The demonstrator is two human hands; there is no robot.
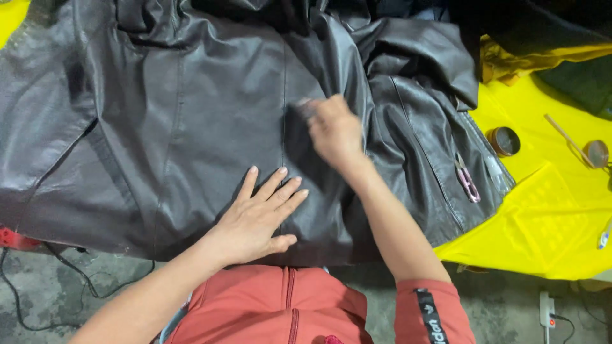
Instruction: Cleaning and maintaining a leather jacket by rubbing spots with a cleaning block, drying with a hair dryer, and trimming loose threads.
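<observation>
A dark brown leather jacket (pixel 178 127) lies spread over most of the counter (pixel 548 223), which is covered in bright yellow sheeting. The jacket fills the left and middle of the view and reaches to the far edge, its folds bunched up at the far right.

The left hand (pixel 258 220) lies flat on the near part of the jacket, palm down, fingers spread wide and pointing away from the person, holding nothing. The right hand (pixel 335 130) is farther in, just right of a vertical seam, curled closed around a small greyish thing (pixel 305 107) that it presses against the leather; the thing is blurred, and what it is cannot be told.

On the right flap of the jacket lies a small pair of pink-handled scissors (pixel 467 179). Beyond the jacket's right edge, on the yellow cover, stands a small round open tin (pixel 504 141), and farther right a thin wooden stick (pixel 567 139) leans by a round lid (pixel 598 153). Other dark cloth is heaped at the far right corner.

The person wears a red zipped top (pixel 287 306). Cables run across the grey floor (pixel 503 306) below the counter's near edge.
</observation>
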